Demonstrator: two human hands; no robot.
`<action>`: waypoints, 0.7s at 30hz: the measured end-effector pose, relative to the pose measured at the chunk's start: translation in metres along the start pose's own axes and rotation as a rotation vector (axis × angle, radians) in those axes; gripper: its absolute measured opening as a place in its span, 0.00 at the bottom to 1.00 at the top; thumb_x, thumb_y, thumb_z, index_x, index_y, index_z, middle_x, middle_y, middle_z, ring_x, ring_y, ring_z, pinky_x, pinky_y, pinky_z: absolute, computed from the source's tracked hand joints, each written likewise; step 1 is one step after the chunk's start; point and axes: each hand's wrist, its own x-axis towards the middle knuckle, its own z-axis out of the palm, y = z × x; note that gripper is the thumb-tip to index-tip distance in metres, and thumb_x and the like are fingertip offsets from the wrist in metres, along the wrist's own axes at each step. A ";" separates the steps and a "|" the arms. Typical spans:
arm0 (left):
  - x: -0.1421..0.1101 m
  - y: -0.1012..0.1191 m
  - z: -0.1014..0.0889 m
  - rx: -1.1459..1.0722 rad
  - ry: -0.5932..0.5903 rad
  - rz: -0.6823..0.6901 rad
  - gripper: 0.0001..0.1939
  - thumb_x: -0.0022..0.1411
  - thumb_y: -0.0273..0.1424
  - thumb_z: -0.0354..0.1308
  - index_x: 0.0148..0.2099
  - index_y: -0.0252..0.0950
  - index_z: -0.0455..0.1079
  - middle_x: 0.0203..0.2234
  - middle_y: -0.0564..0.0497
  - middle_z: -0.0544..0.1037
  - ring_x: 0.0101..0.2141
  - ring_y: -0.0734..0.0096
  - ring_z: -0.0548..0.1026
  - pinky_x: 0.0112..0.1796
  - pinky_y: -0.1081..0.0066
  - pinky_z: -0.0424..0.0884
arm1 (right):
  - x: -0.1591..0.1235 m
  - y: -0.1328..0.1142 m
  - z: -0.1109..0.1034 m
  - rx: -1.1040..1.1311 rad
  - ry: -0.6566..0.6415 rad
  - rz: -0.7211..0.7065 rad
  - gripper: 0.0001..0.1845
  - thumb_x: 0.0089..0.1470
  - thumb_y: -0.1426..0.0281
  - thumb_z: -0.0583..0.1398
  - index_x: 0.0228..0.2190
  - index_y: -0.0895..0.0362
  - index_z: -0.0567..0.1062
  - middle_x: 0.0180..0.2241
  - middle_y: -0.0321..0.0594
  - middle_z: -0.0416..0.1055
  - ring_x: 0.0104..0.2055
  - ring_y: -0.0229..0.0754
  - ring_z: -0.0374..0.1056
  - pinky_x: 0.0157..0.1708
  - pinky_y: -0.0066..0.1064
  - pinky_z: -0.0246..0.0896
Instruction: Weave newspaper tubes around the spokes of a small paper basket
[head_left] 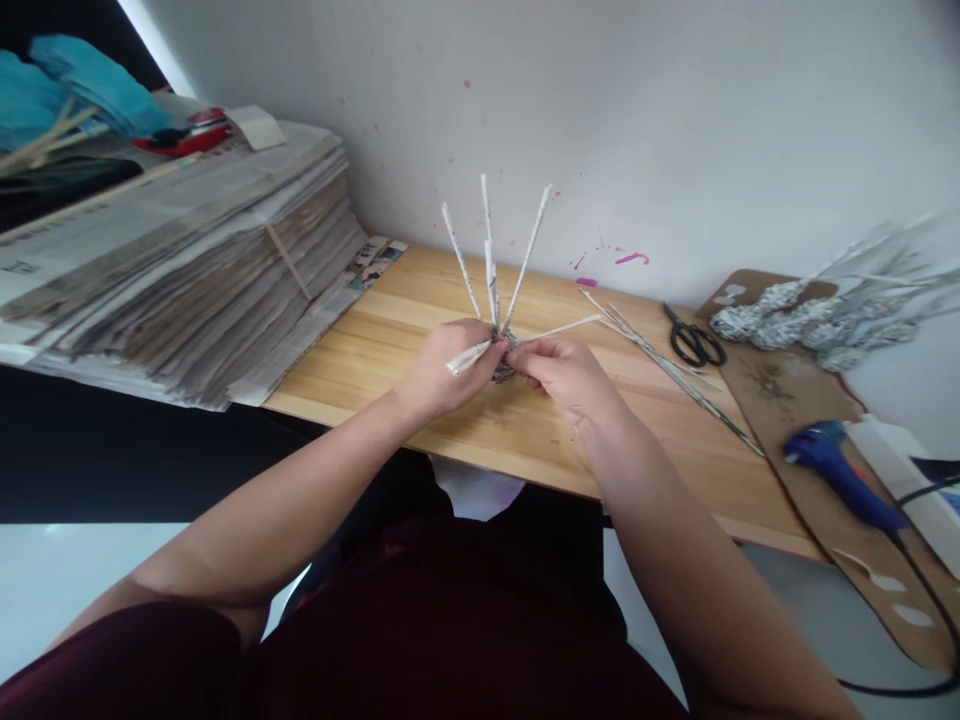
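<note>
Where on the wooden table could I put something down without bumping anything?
Try the bare wood between the newspaper stack and the left hand, or between the right forearm and the loose paper sticks. It's crowded where upright paper sticks poke up by the right hand, and on the cardboard, with the blue glue gun.
</note>
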 end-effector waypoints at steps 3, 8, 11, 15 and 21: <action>-0.001 -0.003 0.002 0.052 0.001 0.014 0.15 0.71 0.32 0.52 0.33 0.35 0.75 0.29 0.47 0.79 0.32 0.65 0.78 0.36 0.68 0.72 | -0.004 -0.002 0.003 -0.025 0.001 0.014 0.05 0.45 0.70 0.66 0.21 0.57 0.77 0.17 0.29 0.67 0.21 0.33 0.58 0.28 0.30 0.56; -0.001 -0.003 0.003 0.128 -0.017 0.013 0.16 0.71 0.33 0.51 0.34 0.34 0.75 0.30 0.43 0.79 0.33 0.60 0.78 0.36 0.66 0.71 | -0.008 -0.002 0.003 -0.164 0.022 -0.042 0.05 0.49 0.70 0.66 0.23 0.57 0.80 0.18 0.32 0.71 0.21 0.34 0.61 0.29 0.30 0.58; 0.000 -0.001 0.001 0.168 -0.046 0.000 0.15 0.70 0.33 0.50 0.35 0.33 0.75 0.30 0.42 0.79 0.33 0.59 0.79 0.35 0.65 0.71 | -0.010 -0.003 0.000 -0.357 0.049 -0.117 0.07 0.52 0.68 0.66 0.25 0.56 0.82 0.22 0.36 0.76 0.26 0.38 0.67 0.31 0.32 0.59; 0.002 0.002 0.002 0.193 -0.041 0.014 0.14 0.69 0.32 0.51 0.36 0.34 0.75 0.31 0.43 0.80 0.33 0.60 0.78 0.35 0.65 0.71 | -0.019 -0.006 0.002 -0.618 0.099 -0.157 0.10 0.55 0.66 0.63 0.25 0.54 0.81 0.24 0.38 0.77 0.29 0.43 0.71 0.30 0.34 0.58; 0.006 0.006 0.001 0.194 -0.096 0.019 0.11 0.68 0.32 0.52 0.36 0.35 0.74 0.30 0.43 0.79 0.33 0.59 0.78 0.33 0.66 0.68 | -0.038 -0.003 0.019 -1.095 0.337 -0.486 0.10 0.62 0.72 0.58 0.37 0.58 0.80 0.39 0.52 0.79 0.36 0.49 0.72 0.30 0.38 0.55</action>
